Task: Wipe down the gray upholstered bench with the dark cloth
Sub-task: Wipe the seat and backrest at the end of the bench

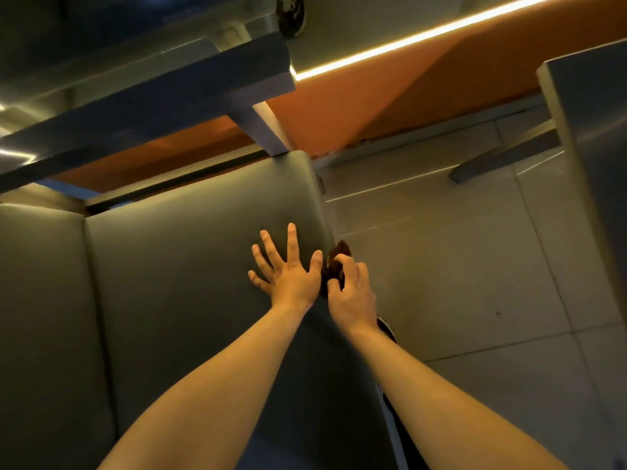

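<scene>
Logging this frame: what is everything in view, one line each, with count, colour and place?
bench: one, gray, two cushions, left and centre
dark cloth: one, brown-black, at the bench's right edge
table: one, dark top, upper left, beyond the bench
second table: one, gray, right edge
wall panel: one, orange, behind
light strip: one, warm white, top right
floor: pale tiles, right
left hand: one, spread flat on the bench
right hand: one, grip round the dark cloth
</scene>
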A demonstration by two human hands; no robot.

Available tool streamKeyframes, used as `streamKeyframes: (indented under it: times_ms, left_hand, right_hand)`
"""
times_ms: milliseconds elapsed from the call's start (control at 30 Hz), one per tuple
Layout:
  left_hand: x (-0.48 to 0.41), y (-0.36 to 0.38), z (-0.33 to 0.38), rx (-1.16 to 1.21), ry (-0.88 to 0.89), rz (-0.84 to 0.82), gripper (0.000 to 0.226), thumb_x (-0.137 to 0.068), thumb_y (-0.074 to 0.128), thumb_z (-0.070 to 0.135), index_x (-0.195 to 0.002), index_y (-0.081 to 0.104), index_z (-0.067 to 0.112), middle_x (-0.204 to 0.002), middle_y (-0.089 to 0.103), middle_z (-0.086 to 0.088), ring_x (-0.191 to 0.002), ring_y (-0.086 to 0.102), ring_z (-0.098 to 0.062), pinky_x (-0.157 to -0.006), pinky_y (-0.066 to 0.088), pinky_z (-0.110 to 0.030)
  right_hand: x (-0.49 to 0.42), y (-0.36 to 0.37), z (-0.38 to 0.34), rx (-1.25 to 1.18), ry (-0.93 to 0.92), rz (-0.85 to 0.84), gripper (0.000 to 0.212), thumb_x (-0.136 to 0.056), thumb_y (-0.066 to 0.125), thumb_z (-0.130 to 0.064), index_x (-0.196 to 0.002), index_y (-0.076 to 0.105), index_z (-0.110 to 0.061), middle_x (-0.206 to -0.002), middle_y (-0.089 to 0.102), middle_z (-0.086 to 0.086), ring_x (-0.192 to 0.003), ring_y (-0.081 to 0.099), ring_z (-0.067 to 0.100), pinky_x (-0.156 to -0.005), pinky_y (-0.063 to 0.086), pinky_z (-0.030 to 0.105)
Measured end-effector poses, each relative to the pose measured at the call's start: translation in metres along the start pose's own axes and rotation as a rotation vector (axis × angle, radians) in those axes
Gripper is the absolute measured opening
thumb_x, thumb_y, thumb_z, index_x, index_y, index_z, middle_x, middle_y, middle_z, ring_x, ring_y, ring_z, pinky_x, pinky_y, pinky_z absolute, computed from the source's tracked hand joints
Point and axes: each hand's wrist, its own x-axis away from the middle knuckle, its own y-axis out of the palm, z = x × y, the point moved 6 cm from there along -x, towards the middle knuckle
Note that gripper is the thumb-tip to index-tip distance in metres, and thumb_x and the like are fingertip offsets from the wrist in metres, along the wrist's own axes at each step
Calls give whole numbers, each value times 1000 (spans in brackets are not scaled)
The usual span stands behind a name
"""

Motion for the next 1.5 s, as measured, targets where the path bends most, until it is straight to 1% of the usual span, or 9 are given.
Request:
streamKeyframes:
  times_ms: [133,267,533,1000,1100,1200,1300,1400,1500]
  left_hand:
    - [2,-7,3,-14,3,63,70,-97,41,62,-153,2,51,-164,-20,3,-151,-16,-31,-118,1,-64]
    - [-12,-27,-1,45,0,148,67,-97,45,62,-152,10,51,-164,-9,5,-150,-3,-31,-119,6,-58]
    - [-43,-27,-19,-5,-31,39,83,-89,35,81,-151,-14,56,-160,-33,11,-149,-28,-26,-116,-11,-66]
    - [-22,-38,-31,96,140,-22,68,-102,44,52,-157,4,45,-166,-22,9,-152,-24,-21,-120,-11,-59]
    - [-12,-37,-35,232,165,-32,57,-105,39,48,-157,16,43,-169,-5,7,-154,-11,-20,-123,-6,-53]
    - [-7,-54,-42,829,175,-33,42,-103,40,51,-145,41,49,-155,42,6,-146,32,-24,-121,25,-54]
    - [-5,-85,-58,1354,11,-57,34,-107,44,36,-141,48,38,-130,61,3,-123,59,-21,-97,55,-43]
    - [-14,-108,-95,1515,-129,-26,37,-105,50,29,-142,47,27,-128,62,-5,-115,63,-23,-76,62,-36]
    - [-24,-128,-142,1359,-127,130,34,-104,54,18,-138,53,15,-124,65,-6,-116,63,-25,-91,57,-34]
  right_hand:
    - [-23,0,-11,-145,-36,18,32,-102,50,-19,-133,48,-28,-136,45,-4,-116,53,18,-101,47,41]
    - [-81,-2,-54,-210,-87,-8,30,-103,50,-15,-132,54,-21,-135,49,3,-118,53,20,-98,42,29]
    - [-178,17,-139,-49,-276,-79,36,-103,49,-12,-137,51,-21,-149,40,4,-133,45,27,-112,39,42]
    - [-43,5,-73,345,-187,59,31,-99,50,-21,-127,58,-29,-130,52,-2,-108,48,23,-82,49,34]
    - [-33,9,-88,235,-174,27,32,-95,56,-19,-125,64,-26,-124,57,-1,-111,54,22,-89,48,34]
    - [-27,32,-120,-292,-54,-100,42,-95,52,-13,-135,59,-23,-128,61,3,-119,57,20,-100,49,37]
    - [-15,76,-156,-700,121,-367,43,-99,39,-14,-137,56,-26,-127,63,7,-116,59,25,-76,54,34]
    - [-7,116,-186,-615,72,-554,39,-104,32,-20,-128,61,-25,-122,66,5,-115,60,22,-88,53,36]
    - [-10,151,-203,-228,-147,-544,37,-102,36,-29,-127,64,-24,-126,57,0,-118,52,20,-110,43,42]
